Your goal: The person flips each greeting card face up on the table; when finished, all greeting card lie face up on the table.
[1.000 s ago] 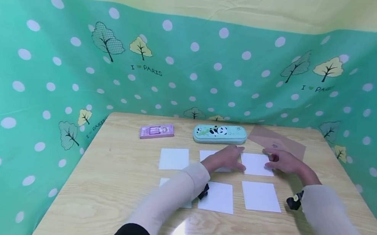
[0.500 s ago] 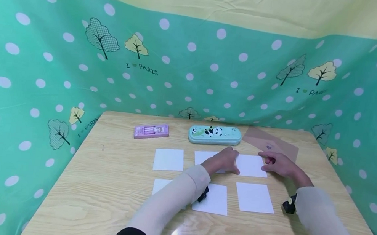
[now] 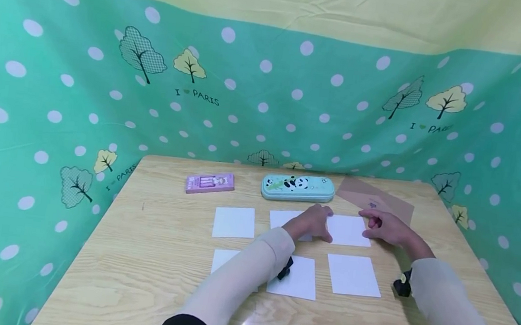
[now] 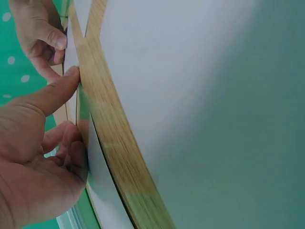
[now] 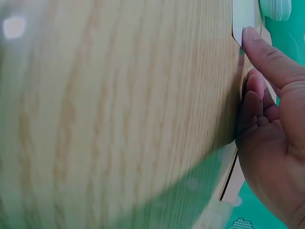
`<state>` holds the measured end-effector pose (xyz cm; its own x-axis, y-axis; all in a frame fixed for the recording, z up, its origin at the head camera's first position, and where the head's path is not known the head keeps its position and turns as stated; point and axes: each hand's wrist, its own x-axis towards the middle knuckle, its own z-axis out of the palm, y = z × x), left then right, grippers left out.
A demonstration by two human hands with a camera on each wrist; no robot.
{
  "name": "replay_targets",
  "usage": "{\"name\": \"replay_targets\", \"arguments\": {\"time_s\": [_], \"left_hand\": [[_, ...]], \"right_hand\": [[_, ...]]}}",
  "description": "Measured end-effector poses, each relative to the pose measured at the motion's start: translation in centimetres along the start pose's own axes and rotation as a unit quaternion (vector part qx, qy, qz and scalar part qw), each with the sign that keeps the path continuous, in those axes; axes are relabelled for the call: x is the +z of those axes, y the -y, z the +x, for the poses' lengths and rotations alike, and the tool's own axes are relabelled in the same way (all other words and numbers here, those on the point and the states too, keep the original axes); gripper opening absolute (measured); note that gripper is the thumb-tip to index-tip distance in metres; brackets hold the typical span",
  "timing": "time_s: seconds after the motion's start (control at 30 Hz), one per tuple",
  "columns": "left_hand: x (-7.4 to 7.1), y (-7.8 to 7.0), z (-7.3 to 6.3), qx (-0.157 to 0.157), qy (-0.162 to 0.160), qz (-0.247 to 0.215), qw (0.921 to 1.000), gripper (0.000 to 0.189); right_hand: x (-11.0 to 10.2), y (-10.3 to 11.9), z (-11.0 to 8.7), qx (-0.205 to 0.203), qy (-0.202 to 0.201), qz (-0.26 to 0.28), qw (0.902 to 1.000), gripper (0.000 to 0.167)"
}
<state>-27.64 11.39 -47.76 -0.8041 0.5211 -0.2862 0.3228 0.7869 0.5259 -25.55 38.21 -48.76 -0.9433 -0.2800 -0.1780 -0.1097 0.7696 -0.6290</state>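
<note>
In the head view, a white paper square [image 3: 347, 230] lies flat at the back right of two rows of such squares. My left hand [image 3: 310, 222] is at its left edge, thumb and index finger spread toward two corners. At the opposite edge, my right hand [image 3: 389, 228] touches it with the thumb, the index finger reaching to the far corner. The left wrist view shows the left thumb [image 4: 62, 90] at the paper's edge, other fingers bent. In the right wrist view the right thumb tip [image 5: 250, 36] meets a white corner. My left forearm partly hides other squares.
Beyond the papers stand a blue panda pencil case [image 3: 298, 188] and a purple box [image 3: 210, 182]. A brownish translucent sheet [image 3: 396, 202] lies behind my right hand. Nearer squares [image 3: 354, 275] lie on the wooden table [image 3: 145, 261]. A polka-dot curtain surrounds the table.
The head view has shifted slightly, so the scene sits a little further left and lower. Both hands stay at the same paper square's edges, with hardly any movement.
</note>
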Motion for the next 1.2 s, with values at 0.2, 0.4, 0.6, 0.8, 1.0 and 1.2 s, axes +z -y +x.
{"name": "replay_targets", "arguments": {"time_s": [0.2,0.4,0.6,0.8,1.0,1.2], "left_hand": [[-0.1,-0.3,0.1,-0.018,0.001,-0.012,0.9998,0.071],[-0.2,-0.5,0.2,-0.032,0.003,0.004,0.9995,0.081],[-0.3,-0.5,0.1,-0.029,-0.002,0.0,0.9996,0.082],[-0.3,-0.3,0.3,-0.022,-0.014,-0.007,0.9996,0.084],[-0.3,0.2,0.6,0.011,-0.048,-0.052,0.9974,0.073],[-0.3,0.6,0.5,0.04,-0.072,-0.059,0.9949,0.038]], "right_hand": [[-0.2,-0.2,0.1,0.002,-0.002,-0.004,1.0,0.065],[0.0,-0.3,0.1,-0.007,-0.011,0.004,0.9999,0.056],[0.1,0.1,0.0,-0.007,-0.022,0.017,0.9996,0.052],[0.1,0.3,0.1,0.01,-0.027,0.033,0.9991,0.061],[0.3,0.3,-0.4,0.035,-0.047,0.027,0.9979,0.045],[0.5,0.4,-1.4,0.031,-0.072,0.025,0.9966,0.017]]}}
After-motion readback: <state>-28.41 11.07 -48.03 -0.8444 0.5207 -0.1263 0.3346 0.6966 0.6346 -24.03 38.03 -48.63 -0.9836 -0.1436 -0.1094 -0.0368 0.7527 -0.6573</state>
